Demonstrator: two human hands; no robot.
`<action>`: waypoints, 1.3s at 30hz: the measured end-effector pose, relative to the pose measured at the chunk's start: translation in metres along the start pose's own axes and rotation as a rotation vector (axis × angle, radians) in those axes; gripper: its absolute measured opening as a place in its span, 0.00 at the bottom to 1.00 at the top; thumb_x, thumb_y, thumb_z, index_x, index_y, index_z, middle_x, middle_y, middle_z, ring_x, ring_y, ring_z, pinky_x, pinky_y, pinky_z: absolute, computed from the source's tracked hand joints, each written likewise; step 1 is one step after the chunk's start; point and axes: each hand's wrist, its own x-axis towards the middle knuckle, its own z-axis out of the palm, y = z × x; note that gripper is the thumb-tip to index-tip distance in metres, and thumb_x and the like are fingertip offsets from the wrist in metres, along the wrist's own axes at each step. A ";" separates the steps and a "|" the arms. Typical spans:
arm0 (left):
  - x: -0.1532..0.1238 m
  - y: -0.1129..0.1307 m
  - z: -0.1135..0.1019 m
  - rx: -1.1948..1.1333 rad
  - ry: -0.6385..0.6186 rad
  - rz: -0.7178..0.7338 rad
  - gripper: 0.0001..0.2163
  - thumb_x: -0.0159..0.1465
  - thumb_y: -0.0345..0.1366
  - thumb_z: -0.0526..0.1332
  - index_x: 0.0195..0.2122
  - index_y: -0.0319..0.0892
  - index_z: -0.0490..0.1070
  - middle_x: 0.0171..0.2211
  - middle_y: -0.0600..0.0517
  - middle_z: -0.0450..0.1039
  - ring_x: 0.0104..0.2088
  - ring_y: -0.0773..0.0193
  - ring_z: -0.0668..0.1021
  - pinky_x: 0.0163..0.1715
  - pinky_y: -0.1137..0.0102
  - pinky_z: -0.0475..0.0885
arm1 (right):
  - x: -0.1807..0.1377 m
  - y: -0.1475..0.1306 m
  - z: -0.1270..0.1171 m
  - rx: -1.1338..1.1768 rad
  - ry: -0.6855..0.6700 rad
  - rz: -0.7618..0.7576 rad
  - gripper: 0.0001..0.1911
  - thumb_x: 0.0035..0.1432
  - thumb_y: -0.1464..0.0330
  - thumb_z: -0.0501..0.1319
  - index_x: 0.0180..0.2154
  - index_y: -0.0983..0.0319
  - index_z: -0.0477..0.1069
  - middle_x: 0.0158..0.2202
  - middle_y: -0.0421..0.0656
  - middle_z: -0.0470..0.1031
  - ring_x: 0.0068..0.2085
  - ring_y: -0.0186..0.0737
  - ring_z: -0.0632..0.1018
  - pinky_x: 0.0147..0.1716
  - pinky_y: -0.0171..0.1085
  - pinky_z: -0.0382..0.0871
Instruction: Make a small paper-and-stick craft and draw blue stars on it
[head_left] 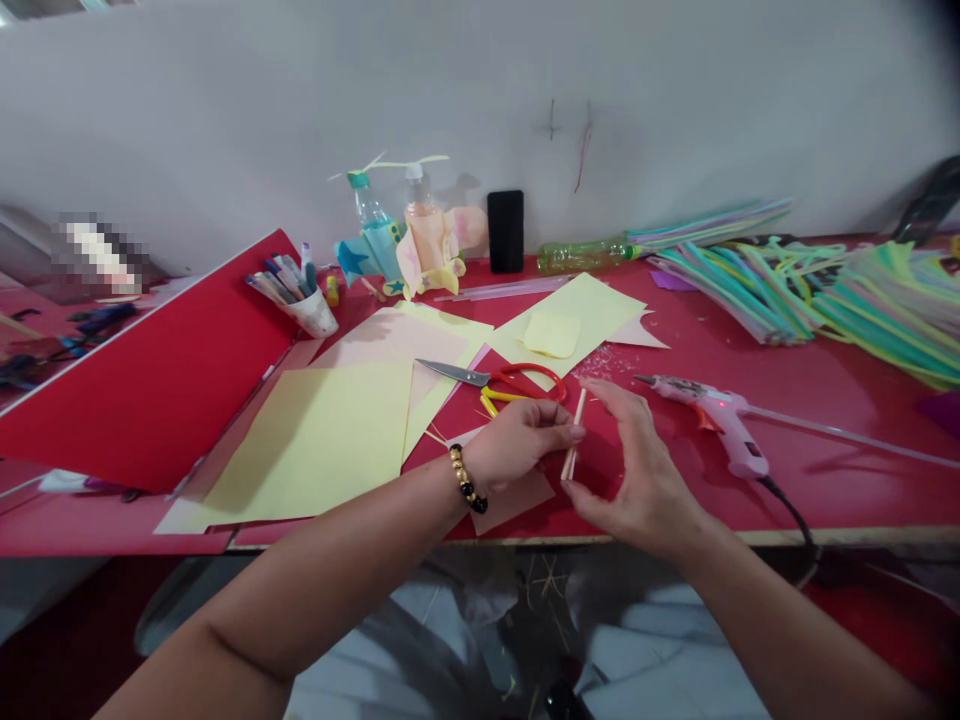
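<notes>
My left hand (517, 445), with a beaded bracelet (466, 480) at the wrist, is closed in a pinch on a few short, thin, pale sticks (574, 436). They stand nearly upright over the red table. My right hand (637, 470) spans them lengthwise, thumb at the lower ends and a fingertip at the upper ends. Just behind my left hand lie scissors (487, 380) with one red and one yellow handle. A small pale pink paper piece (517, 498) lies beneath that hand. To the right rests a pink glue gun (712, 420) with a small red light.
Yellow paper sheets (315, 430) cover the left middle. Further back stand a pen cup (315, 312), decorated bottles (427, 235), a black phone (506, 232) and a green bottle (585, 257) on its side. Bundles of coloured strips (750, 300) lie right. The glue gun's cord (795, 515) hangs over the front edge.
</notes>
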 end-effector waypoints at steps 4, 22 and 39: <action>-0.001 0.001 0.001 -0.044 -0.031 -0.001 0.15 0.54 0.45 0.66 0.26 0.37 0.66 0.22 0.57 0.64 0.23 0.74 0.64 0.25 0.75 0.58 | -0.001 -0.002 0.003 0.026 0.018 0.030 0.45 0.44 0.72 0.63 0.62 0.60 0.47 0.59 0.52 0.57 0.59 0.56 0.62 0.57 0.55 0.59; -0.002 0.002 0.001 0.152 -0.032 0.092 0.15 0.60 0.46 0.61 0.26 0.38 0.66 0.22 0.55 0.66 0.24 0.71 0.67 0.29 0.75 0.63 | 0.003 0.011 0.000 0.570 0.032 0.367 0.36 0.51 0.63 0.66 0.59 0.57 0.56 0.55 0.49 0.65 0.54 0.49 0.70 0.51 0.48 0.67; -0.007 0.005 0.009 0.353 -0.042 0.083 0.11 0.62 0.41 0.59 0.27 0.40 0.65 0.21 0.56 0.67 0.22 0.71 0.68 0.27 0.75 0.63 | 0.011 0.021 -0.012 0.864 0.004 0.675 0.08 0.51 0.65 0.67 0.33 0.62 0.74 0.24 0.39 0.76 0.26 0.33 0.75 0.28 0.33 0.68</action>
